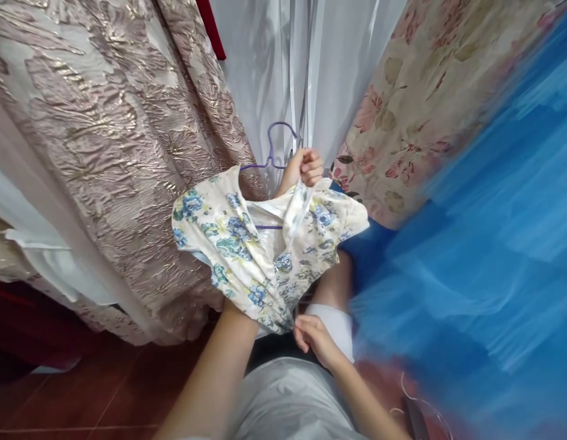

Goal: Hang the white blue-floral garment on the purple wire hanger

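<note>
A white sleeveless top [240,244] with blue flowers hangs spread in front of me on a purple hanger [270,140], whose hook sticks up above the neckline. My left forearm passes beneath the cloth. Emerging at the neck opening, my left hand [310,166] is closed on the top's neckline near one shoulder; whether it also grips the hanger is hidden. Lower down, my right hand [313,335] pinches the top's bottom edge between thumb and fingers. The hanger's lower bar shows through the neck opening.
Pinkish textured fabric [113,134] hangs on the left, white satin cloth [251,55] behind, and floral fabric [398,122] to the right. Blue tulle [485,263] fills the right side. A dark object with a white cord [414,415] lies on the reddish tiled floor [118,397].
</note>
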